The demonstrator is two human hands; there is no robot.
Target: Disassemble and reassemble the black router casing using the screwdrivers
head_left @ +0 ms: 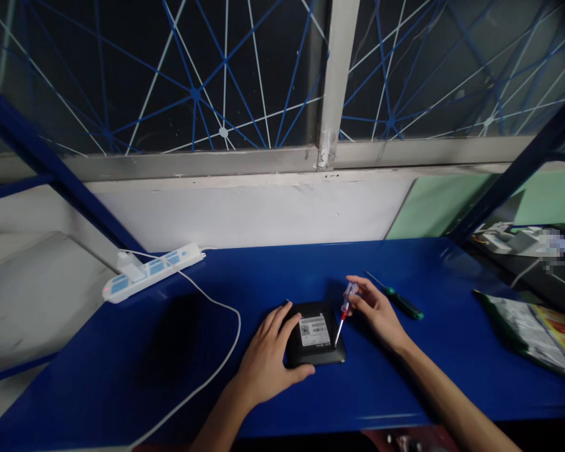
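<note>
A flat black device (327,356) with rounded corners lies on the blue table, a white printed label (314,330) on its upper face. My left hand (270,355) rests along the device's left side, fingers spread over its edge and thumb at the near edge. In my right hand (370,304) is a screwdriver (345,306) with a clear purplish handle and a red collar, pinched between thumb and fingers. Its metal shaft slants down, and the tip meets the device near the right corner. Whether a screw sits under the tip is too small to tell.
A second screwdriver (403,304), green and black, lies right of my right hand. A white power strip (155,270) with a plugged-in charger (130,267) sits at the back left; its white cable (238,326) curves across the table (273,270). A shiny packet (532,333) lies far right.
</note>
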